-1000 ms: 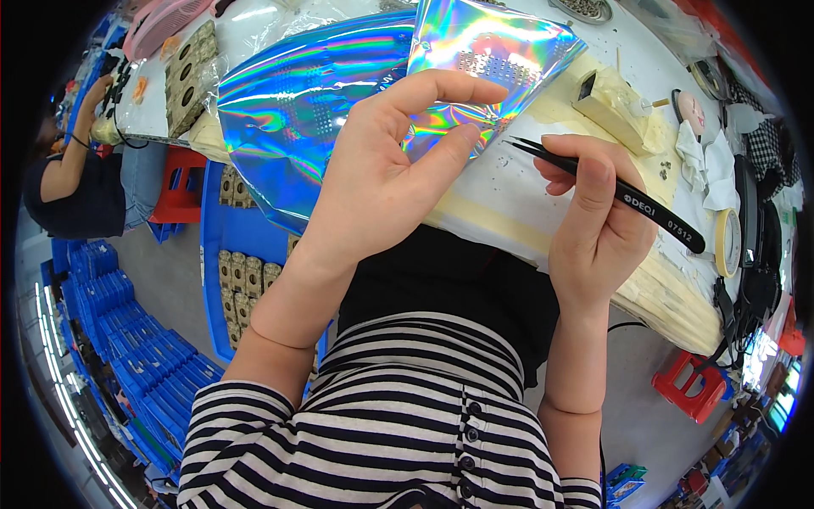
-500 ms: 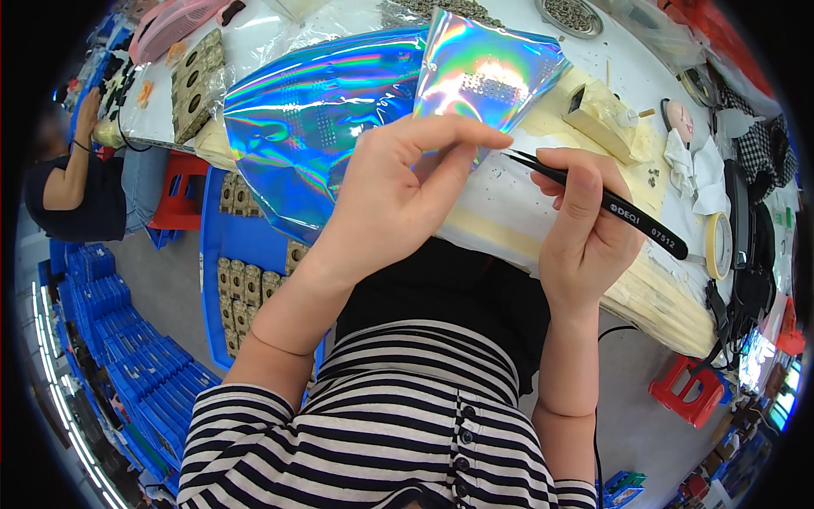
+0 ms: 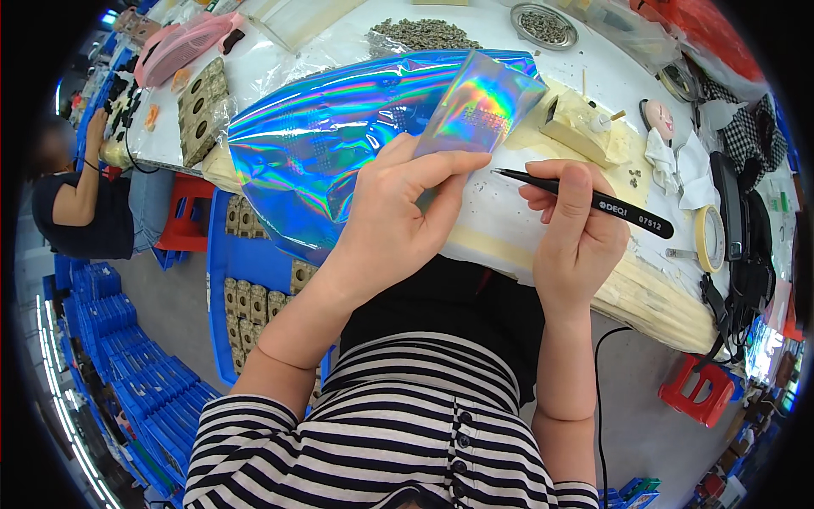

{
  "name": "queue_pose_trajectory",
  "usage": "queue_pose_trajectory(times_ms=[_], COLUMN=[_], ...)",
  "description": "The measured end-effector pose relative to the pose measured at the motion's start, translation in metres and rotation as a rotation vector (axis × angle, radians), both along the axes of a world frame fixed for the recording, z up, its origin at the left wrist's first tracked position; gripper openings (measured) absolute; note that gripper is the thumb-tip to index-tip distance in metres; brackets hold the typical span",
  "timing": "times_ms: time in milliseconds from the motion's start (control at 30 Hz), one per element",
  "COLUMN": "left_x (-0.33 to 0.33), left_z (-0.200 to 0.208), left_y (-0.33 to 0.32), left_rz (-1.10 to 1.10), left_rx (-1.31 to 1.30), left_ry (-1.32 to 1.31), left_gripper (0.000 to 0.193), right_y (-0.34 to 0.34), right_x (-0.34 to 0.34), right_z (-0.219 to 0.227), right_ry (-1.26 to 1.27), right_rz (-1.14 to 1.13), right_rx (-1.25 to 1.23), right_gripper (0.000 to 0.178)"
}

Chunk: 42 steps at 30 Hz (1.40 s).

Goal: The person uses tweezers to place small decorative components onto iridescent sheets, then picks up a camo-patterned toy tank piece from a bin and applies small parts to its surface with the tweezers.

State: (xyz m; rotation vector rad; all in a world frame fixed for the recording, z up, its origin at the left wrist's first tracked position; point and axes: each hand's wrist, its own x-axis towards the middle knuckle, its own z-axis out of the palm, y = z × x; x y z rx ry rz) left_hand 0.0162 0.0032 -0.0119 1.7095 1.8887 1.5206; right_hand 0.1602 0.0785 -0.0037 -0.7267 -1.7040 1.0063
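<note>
My left hand [image 3: 403,212] is closed on the lower edge of a small, shiny rainbow-coloured sheet [image 3: 479,110], its index finger and thumb curled toward each other. Rows of tiny dots show on that sheet, which overlaps a large blue holographic bag [image 3: 314,153] on the table. Black tweezers [image 3: 598,201] are gripped in my right hand [image 3: 581,229], their pointed tips close to my left index fingertip. Whether the tips hold anything tiny, I cannot make out.
Small metal parts lie in a heap [image 3: 424,36] and in a round dish [image 3: 543,27]. Nearby are a yellowish block [image 3: 581,131] and a tape roll [image 3: 714,242]. A blue tray [image 3: 222,288] of moulded pieces sits below the table's left edge. Another person [image 3: 80,187] works at far left.
The view has shifted slightly. The small rainbow sheet has tilted and shows less glare. My right hand and the tweezers have moved a little left, still near my left fingertips.
</note>
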Motion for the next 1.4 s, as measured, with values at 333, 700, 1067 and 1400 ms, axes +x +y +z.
queue_pose_trajectory(times_ms=[333,700,1067,1400], left_x=[0.004,0.002,-0.018,-0.011], left_z=[0.008,0.017,0.029,0.033], left_y=[0.0,0.0,-0.004,-0.005], left_rz=[0.091,-0.006,-0.039,-0.048], left_rx=[0.005,-0.16,-0.231,-0.285], left_ry=[0.331,-0.267,-0.727,-0.583], left_gripper=[0.018,0.02,0.034,0.026], right_y=[0.0,0.008,0.007,0.008], right_x=[0.005,0.015,0.03,0.024], right_z=[0.004,0.003,0.006,0.002], right_ry=[0.083,0.042,0.126,0.181], right_rz=[0.034,0.089,0.212,0.237], right_rx=[-0.054,-0.027,-0.193,-0.119], right_gripper=[0.032,0.022,0.017,0.014])
